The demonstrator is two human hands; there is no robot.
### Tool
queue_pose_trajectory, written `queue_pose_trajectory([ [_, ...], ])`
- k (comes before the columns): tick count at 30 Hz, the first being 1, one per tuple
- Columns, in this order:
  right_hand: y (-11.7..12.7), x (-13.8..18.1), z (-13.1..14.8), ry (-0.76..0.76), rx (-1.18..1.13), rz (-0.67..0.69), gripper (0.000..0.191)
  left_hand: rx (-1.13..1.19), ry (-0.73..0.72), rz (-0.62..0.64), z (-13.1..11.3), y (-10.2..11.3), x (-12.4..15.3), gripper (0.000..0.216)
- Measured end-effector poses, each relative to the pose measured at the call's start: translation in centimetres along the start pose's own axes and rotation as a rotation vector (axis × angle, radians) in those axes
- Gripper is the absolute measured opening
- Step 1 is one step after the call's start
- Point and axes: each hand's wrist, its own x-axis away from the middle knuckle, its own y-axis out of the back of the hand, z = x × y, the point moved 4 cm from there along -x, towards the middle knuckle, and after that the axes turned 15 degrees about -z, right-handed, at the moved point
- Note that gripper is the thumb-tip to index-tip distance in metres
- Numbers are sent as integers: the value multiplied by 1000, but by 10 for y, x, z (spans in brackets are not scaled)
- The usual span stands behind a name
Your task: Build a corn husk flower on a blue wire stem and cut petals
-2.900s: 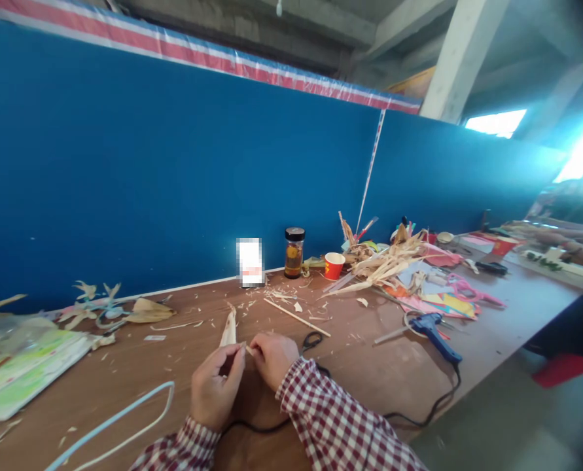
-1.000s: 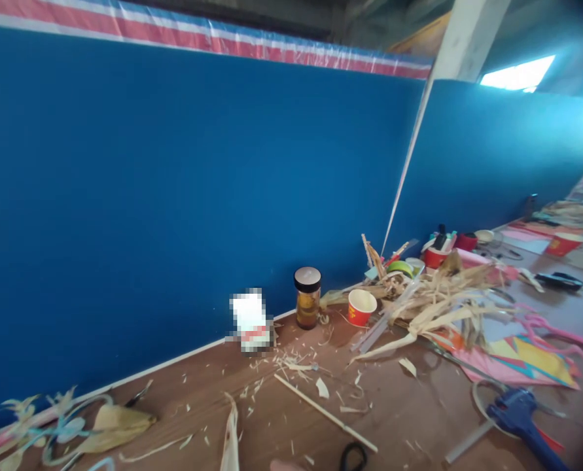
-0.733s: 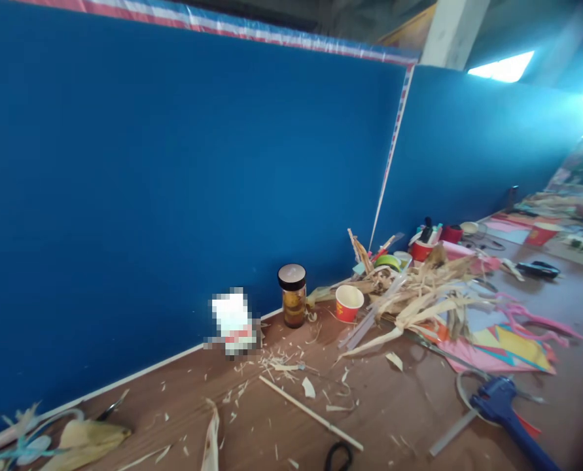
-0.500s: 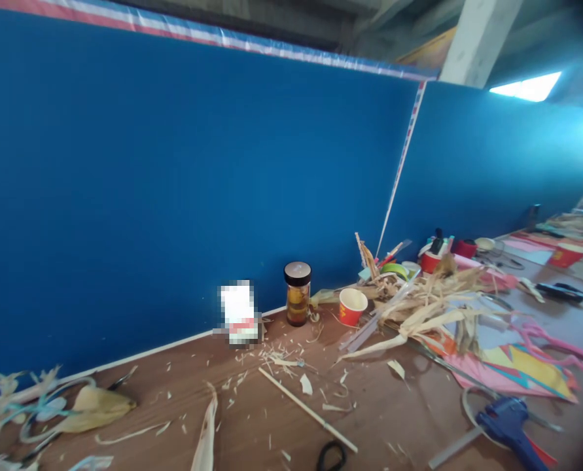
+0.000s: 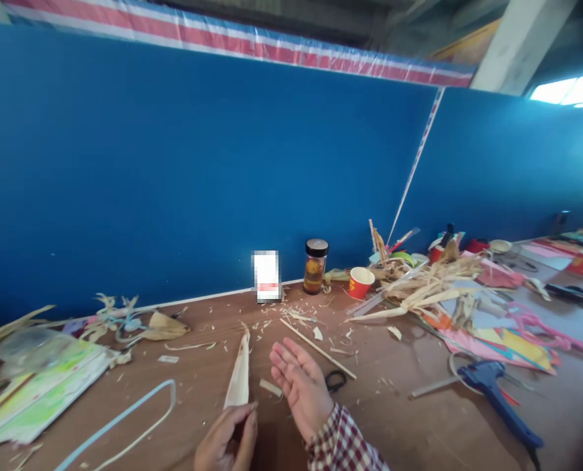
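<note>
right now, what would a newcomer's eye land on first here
Probably the blue panel, spanning the view behind the table. Next, likely the hands at bottom centre: the right hand open, the left hand with fingers bent, at the near end of a pale husk. At lower right, the blue glue gun lies on the table, nearer than the husk heap.

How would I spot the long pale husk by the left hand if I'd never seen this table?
Find the big blue panel, then drop to the brown table before it. Near the front middle, just beyond the left hand, the husk lies pointing toward the panel. Unlike the thin stick to its right, it is broad at the near end and tapers to a darker tip.
</note>
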Motion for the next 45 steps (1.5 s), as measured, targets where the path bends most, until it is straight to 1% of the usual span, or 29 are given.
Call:
queue_pose_trajectory([
  [3,-3,4,2,-8,-23,12,38,-9,-45,-4,-7,4,-2,12],
  [7,-6,7,1,-27,-40,13,30,-25,-43,3,-8,7,0,11],
  [14,-9,12,-14,-121,-61,47,31,-49,-1,19,-3,8,4,11],
  [18,-7,11,-21,-99,-30,49,19,-31,-5,31,-8,6,2,12],
  [22,-5,9,-16,-62,-21,59,19,-26,-6,48,-10,2,3,12],
  [24,-5,10,-11,-23,7,70,20,-46,-9,76,-6,-2,6,13],
  [26,-6,11,-6,49,54,95,20,-84,-25,110,-1,-7,10,16],
  [29,-9,14,-1,155,140,143,21,-137,-40,176,6,-13,16,26],
  [33,-9,17,-2,251,276,179,21,-151,-6,263,6,-17,14,20],
  [35,-8,19,-3,292,332,190,24,-121,17,261,2,-16,9,20],
  [39,-2,27,2,370,450,176,23,-33,123,124,-8,-7,-2,22],
  [41,0,33,6,425,543,157,20,11,201,115,-11,-6,-3,22],
  [45,2,46,11,568,722,170,18,74,391,166,-13,-9,0,27],
])
